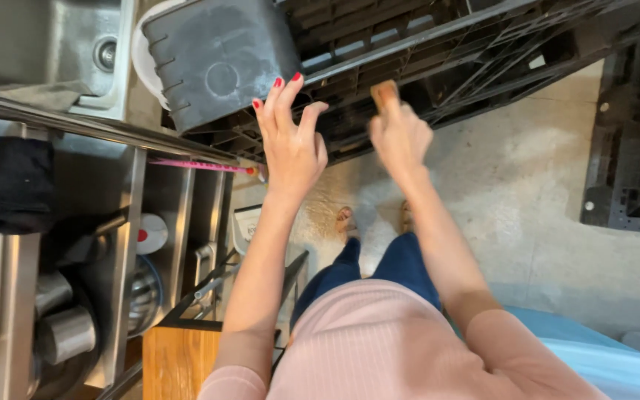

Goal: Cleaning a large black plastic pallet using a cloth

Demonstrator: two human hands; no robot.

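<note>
Head cam, looking straight down: we see both our bare arms stretched fwd over a concrete floor (527, 185). Our left hand (292, 141), nails painted red, has its fingers spread and loosely curled, not clamped on anything; the fingertips sit right at the lower edge of a dark grey plastic bin (220, 59) that lies tilted on a black slatted rack (438, 44). Whether the tips actually touch the bin or just hover by it, we can't tell. A white rim shows behind the bin's left side.

Our right hand (398, 130) is blurred w/ motion. It reaches to the rack's near edge, fingers bunched toward a small tan/orange patch at the fingertips; too smeared to say what that is, or whether the hand is closed on it, so grip state there: can't tell. The 2 hands are near each other, not touching.

Left of the arms is a stainless steel counter w/ a sink (53, 52) at top left, drain visible. Below it, metal shelving holds steel pots (64, 333) and a white lidded container (151, 233). A thin pink stick-like item (201, 165) lies along the counter edge, just beside our left wrist. A wooden board (179, 363) sits at bottom. Between the arms we see pink ribbed top, blue trousers, feet on the floor. A second black crate (627, 155) stands at right, well apart from the hands.
</note>
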